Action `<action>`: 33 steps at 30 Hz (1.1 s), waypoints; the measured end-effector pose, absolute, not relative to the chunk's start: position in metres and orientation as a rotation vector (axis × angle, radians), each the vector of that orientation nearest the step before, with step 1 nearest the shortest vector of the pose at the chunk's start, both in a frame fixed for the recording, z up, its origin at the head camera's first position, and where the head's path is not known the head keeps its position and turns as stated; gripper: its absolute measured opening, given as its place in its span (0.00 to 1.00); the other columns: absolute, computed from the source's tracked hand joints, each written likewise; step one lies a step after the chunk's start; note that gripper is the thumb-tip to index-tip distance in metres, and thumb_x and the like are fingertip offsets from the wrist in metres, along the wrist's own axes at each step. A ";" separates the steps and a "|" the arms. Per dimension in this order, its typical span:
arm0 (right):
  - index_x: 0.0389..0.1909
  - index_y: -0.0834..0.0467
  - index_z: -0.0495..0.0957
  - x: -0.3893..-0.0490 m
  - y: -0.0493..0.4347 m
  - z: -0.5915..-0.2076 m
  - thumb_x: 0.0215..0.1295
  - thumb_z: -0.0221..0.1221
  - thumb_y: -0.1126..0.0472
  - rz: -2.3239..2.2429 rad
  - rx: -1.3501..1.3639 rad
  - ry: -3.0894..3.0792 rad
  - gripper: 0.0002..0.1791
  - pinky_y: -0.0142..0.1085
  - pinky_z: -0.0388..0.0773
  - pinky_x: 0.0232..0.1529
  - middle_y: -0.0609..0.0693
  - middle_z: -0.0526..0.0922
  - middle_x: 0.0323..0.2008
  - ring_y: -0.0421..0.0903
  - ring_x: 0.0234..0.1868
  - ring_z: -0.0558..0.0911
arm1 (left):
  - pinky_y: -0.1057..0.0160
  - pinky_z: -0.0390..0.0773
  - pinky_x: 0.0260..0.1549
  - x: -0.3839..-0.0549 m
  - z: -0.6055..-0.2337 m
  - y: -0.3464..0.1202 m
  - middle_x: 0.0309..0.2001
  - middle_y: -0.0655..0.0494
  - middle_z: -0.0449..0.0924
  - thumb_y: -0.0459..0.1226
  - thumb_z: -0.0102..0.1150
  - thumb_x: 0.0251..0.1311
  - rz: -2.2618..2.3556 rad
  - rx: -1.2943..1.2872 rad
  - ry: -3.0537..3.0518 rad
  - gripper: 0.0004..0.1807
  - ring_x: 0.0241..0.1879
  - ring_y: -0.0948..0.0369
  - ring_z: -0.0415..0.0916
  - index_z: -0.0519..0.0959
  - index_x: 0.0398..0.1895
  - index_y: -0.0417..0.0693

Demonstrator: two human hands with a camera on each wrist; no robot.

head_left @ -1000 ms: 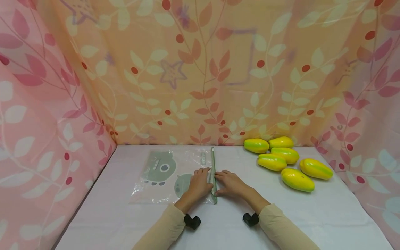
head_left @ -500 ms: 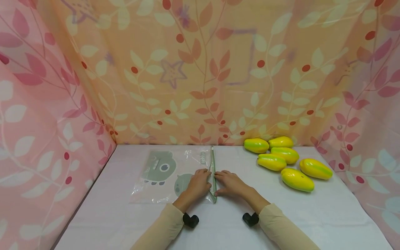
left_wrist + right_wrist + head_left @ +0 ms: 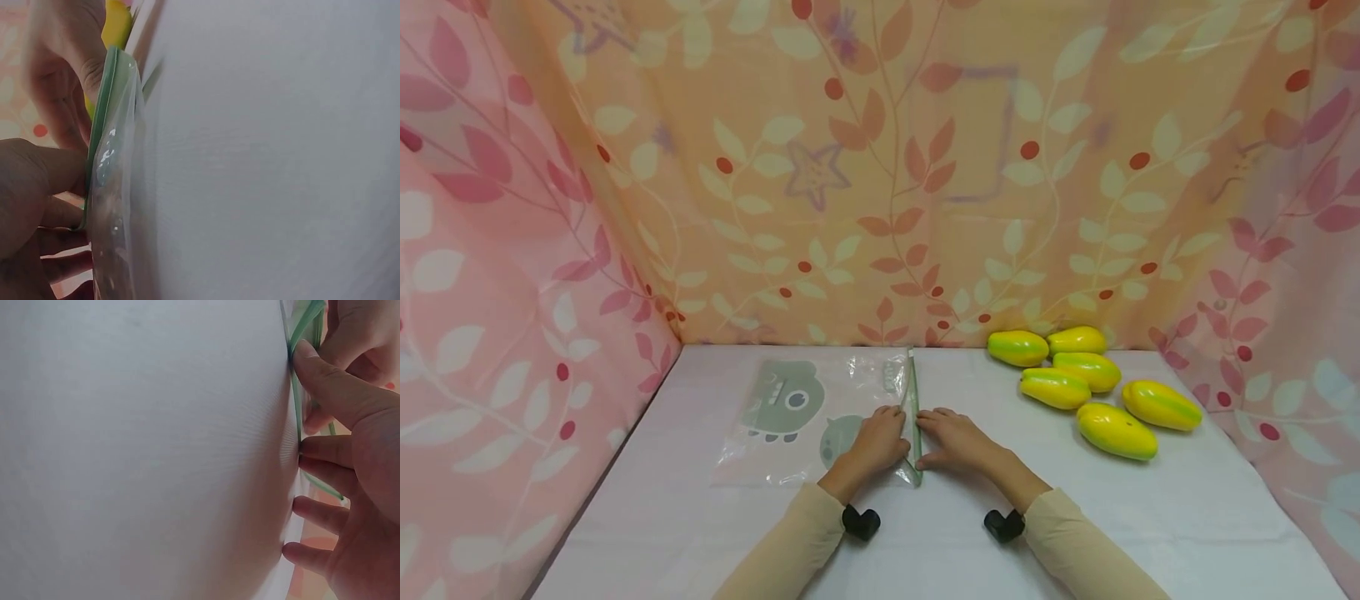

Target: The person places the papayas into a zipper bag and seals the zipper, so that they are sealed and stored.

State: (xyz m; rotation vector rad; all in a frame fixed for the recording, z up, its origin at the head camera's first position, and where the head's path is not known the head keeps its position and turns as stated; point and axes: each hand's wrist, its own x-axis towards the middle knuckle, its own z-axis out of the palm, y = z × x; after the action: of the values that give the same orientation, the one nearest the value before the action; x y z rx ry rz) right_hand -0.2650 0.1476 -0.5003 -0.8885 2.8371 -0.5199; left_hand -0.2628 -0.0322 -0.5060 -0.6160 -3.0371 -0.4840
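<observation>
A clear plastic zip bag (image 3: 786, 398) with grey-green cartoon animals lies flat on the table, its mouth facing right. My left hand (image 3: 872, 443) pinches the upper layer at the mouth, which is drawn a little leftward so a narrow gap shows. In the left wrist view the green strip (image 3: 106, 103) along the mouth rises beside those fingers. My right hand (image 3: 958, 443) lies just right of the mouth. Seen from the right wrist, its thumb (image 3: 328, 378) presses the lower green strip and its fairly straight fingers touch the tabletop.
Several yellow-green papayas (image 3: 1116, 432) lie in a group at the back right of the white-covered table (image 3: 647, 533). Patterned cloth (image 3: 820, 250) hangs behind the table and on both sides. A black wrist camera (image 3: 861, 522) sits on each forearm.
The gap at the bag's mouth has widened slightly as the left hand shifted a little leftward with the upper layer. The right hand has stayed in place.
</observation>
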 end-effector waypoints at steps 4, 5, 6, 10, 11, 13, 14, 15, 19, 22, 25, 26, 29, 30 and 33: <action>0.63 0.62 0.73 -0.264 0.148 -0.498 0.50 0.71 0.43 -0.527 -0.886 2.832 0.42 0.60 0.67 0.63 0.57 0.73 0.66 0.62 0.67 0.69 | 0.46 0.75 0.56 -0.264 -0.506 -0.034 0.61 0.43 0.75 0.43 0.66 0.53 -0.504 -0.634 -3.054 0.29 0.63 0.48 0.70 0.77 0.56 0.36; 0.62 0.62 0.73 -0.264 0.148 -0.497 0.50 0.71 0.43 -0.520 -0.889 2.834 0.42 0.60 0.67 0.63 0.57 0.73 0.66 0.63 0.66 0.70 | 0.46 0.75 0.56 -0.265 -0.506 -0.034 0.61 0.43 0.75 0.43 0.66 0.53 -0.512 -0.639 -3.056 0.29 0.63 0.48 0.70 0.76 0.56 0.36; 0.62 0.62 0.73 -0.264 0.149 -0.497 0.50 0.71 0.43 -0.520 -0.889 2.833 0.42 0.60 0.67 0.63 0.57 0.73 0.65 0.63 0.66 0.70 | 0.47 0.75 0.56 -0.265 -0.507 -0.035 0.61 0.43 0.75 0.44 0.67 0.53 -0.518 -0.642 -3.060 0.30 0.63 0.48 0.70 0.76 0.56 0.36; 0.62 0.62 0.74 -0.264 0.149 -0.498 0.50 0.71 0.43 -0.541 -0.895 2.831 0.41 0.60 0.67 0.63 0.57 0.75 0.64 0.63 0.66 0.70 | 0.48 0.75 0.56 -0.266 -0.506 -0.038 0.60 0.44 0.76 0.47 0.69 0.53 -0.526 -0.633 -3.070 0.31 0.62 0.48 0.71 0.77 0.56 0.37; 0.62 0.61 0.74 -0.264 0.148 -0.498 0.51 0.70 0.43 -0.550 -0.892 2.830 0.40 0.59 0.67 0.64 0.57 0.75 0.64 0.62 0.66 0.70 | 0.48 0.75 0.56 -0.266 -0.506 -0.038 0.59 0.44 0.76 0.47 0.70 0.52 -0.523 -0.633 -3.066 0.31 0.61 0.49 0.72 0.77 0.55 0.37; 0.61 0.62 0.74 -0.263 0.149 -0.498 0.51 0.70 0.43 -0.561 -0.899 2.834 0.40 0.58 0.67 0.64 0.58 0.76 0.63 0.61 0.65 0.71 | 0.49 0.75 0.56 -0.265 -0.505 -0.040 0.58 0.45 0.77 0.48 0.71 0.51 -0.527 -0.634 -3.062 0.31 0.60 0.49 0.72 0.78 0.54 0.38; 0.61 0.63 0.74 -0.263 0.150 -0.497 0.51 0.70 0.44 -0.567 -0.894 2.838 0.40 0.57 0.67 0.64 0.59 0.76 0.62 0.61 0.65 0.72 | 0.50 0.75 0.55 -0.265 -0.506 -0.040 0.58 0.46 0.78 0.47 0.71 0.50 -0.533 -0.641 -3.056 0.31 0.60 0.49 0.73 0.78 0.53 0.38; 0.61 0.63 0.74 -0.262 0.151 -0.497 0.51 0.70 0.44 -0.564 -0.883 2.844 0.40 0.57 0.68 0.64 0.59 0.76 0.62 0.61 0.64 0.72 | 0.50 0.75 0.56 -0.265 -0.505 -0.040 0.57 0.46 0.78 0.47 0.71 0.50 -0.541 -0.649 -3.055 0.31 0.59 0.50 0.73 0.78 0.53 0.39; 0.60 0.62 0.75 -0.258 0.159 -0.494 0.50 0.71 0.43 -0.585 -0.802 2.858 0.40 0.55 0.68 0.65 0.60 0.76 0.61 0.59 0.64 0.73 | 0.52 0.74 0.57 -0.264 -0.505 -0.039 0.58 0.46 0.77 0.47 0.72 0.49 -0.601 -0.665 -3.056 0.31 0.60 0.50 0.72 0.78 0.54 0.39; 0.60 0.61 0.75 -0.256 0.166 -0.489 0.50 0.71 0.43 -0.623 -0.748 2.868 0.40 0.56 0.68 0.65 0.60 0.75 0.61 0.59 0.64 0.72 | 0.52 0.72 0.60 -0.265 -0.505 -0.037 0.60 0.45 0.76 0.46 0.73 0.49 -0.646 -0.642 -3.071 0.33 0.62 0.49 0.71 0.77 0.56 0.38; 0.61 0.61 0.75 -0.255 0.173 -0.483 0.51 0.70 0.42 -0.619 -0.731 2.891 0.40 0.56 0.67 0.65 0.60 0.75 0.61 0.59 0.64 0.72 | 0.52 0.71 0.62 -0.266 -0.505 -0.037 0.60 0.43 0.76 0.45 0.72 0.49 -0.680 -0.618 -3.079 0.33 0.62 0.49 0.71 0.76 0.57 0.38; 0.61 0.61 0.74 -0.255 0.175 -0.481 0.51 0.70 0.42 -0.627 -0.719 2.892 0.40 0.57 0.67 0.65 0.59 0.75 0.62 0.59 0.64 0.72 | 0.52 0.71 0.62 -0.266 -0.505 -0.038 0.60 0.43 0.76 0.44 0.73 0.49 -0.692 -0.615 -3.074 0.32 0.62 0.48 0.71 0.76 0.57 0.37; 0.62 0.60 0.74 -0.253 0.184 -0.474 0.52 0.70 0.42 -0.654 -0.686 2.890 0.40 0.58 0.65 0.66 0.60 0.74 0.63 0.60 0.65 0.70 | 0.53 0.72 0.60 -0.267 -0.510 -0.040 0.58 0.42 0.77 0.44 0.72 0.49 -0.701 -0.640 -3.032 0.31 0.60 0.49 0.72 0.77 0.54 0.37; 0.62 0.60 0.73 -0.253 0.187 -0.472 0.52 0.69 0.42 -0.661 -0.674 2.890 0.40 0.58 0.65 0.66 0.60 0.73 0.63 0.60 0.65 0.70 | 0.53 0.73 0.60 -0.268 -0.511 -0.040 0.58 0.42 0.77 0.44 0.73 0.49 -0.706 -0.648 -3.023 0.31 0.60 0.48 0.72 0.77 0.54 0.37; 0.63 0.60 0.73 -0.251 0.197 -0.465 0.54 0.68 0.42 -0.668 -0.631 2.900 0.40 0.59 0.65 0.66 0.61 0.73 0.64 0.61 0.66 0.69 | 0.53 0.74 0.58 -0.268 -0.512 -0.040 0.56 0.42 0.78 0.44 0.73 0.47 -0.702 -0.672 -2.993 0.29 0.58 0.48 0.73 0.78 0.51 0.37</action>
State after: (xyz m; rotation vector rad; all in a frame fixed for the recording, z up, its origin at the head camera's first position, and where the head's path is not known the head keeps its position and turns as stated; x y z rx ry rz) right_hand -0.2507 0.1972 -0.4649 -0.6314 2.8999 -0.6682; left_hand -0.2675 -0.0404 -0.5119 -0.6718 -2.9933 -0.7016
